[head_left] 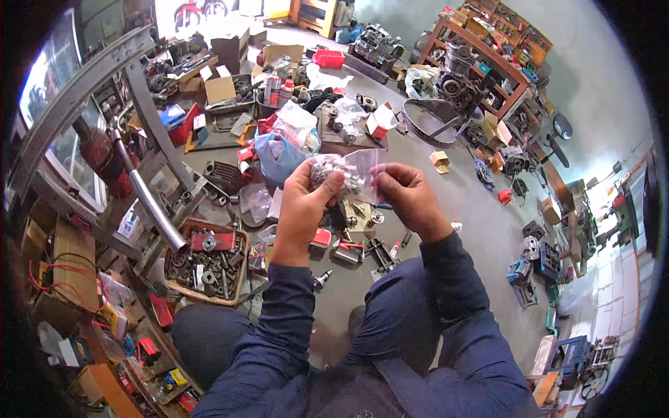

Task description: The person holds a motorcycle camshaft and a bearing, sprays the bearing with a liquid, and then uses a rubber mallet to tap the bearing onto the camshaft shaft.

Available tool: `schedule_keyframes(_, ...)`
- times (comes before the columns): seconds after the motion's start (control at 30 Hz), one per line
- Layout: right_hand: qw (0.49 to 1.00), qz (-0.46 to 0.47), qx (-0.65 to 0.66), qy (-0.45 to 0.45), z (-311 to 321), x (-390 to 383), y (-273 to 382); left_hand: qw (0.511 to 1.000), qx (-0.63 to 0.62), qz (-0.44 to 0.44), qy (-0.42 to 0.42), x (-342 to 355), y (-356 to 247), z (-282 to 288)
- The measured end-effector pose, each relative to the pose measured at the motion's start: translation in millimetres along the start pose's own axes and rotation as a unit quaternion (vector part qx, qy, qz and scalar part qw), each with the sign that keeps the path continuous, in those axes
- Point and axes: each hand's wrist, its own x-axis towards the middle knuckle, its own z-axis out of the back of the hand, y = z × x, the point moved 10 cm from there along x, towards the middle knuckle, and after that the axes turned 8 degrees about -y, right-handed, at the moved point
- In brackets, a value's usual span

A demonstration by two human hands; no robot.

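Observation:
Up in front of me is a small clear plastic bag with several silvery metal parts bunched in its left end. My left hand is wrapped round that full end, thumb pressed on top. Thumb and fingers of my right hand pinch the bag's flat, see-through right edge. What exactly the small parts are, I cannot make out. Beneath the hands, metal parts lie on a piece of cardboard on the floor. Just beyond my left hand sits a blue plastic bag.
A tray of metal parts and tools lies to my left, under a grey metal frame with a slanting pipe. Red-and-white boxes and spray cans stand ahead. At right are a round pan and a wooden shelf.

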Motion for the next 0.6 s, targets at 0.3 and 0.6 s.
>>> schedule_keyframes(0.3,0.997,-0.025,-0.076,-0.014,11.9,11.1,-27.8,0.958,-0.131,0.221,0.126,6.5,101.4,-7.5)
schedule_keyframes(0.6,0.974,-0.122,-0.188,0.038,76.7,-16.5,-140.6,0.920,0.087,0.368,0.105,-27.5,212.4,-22.1)
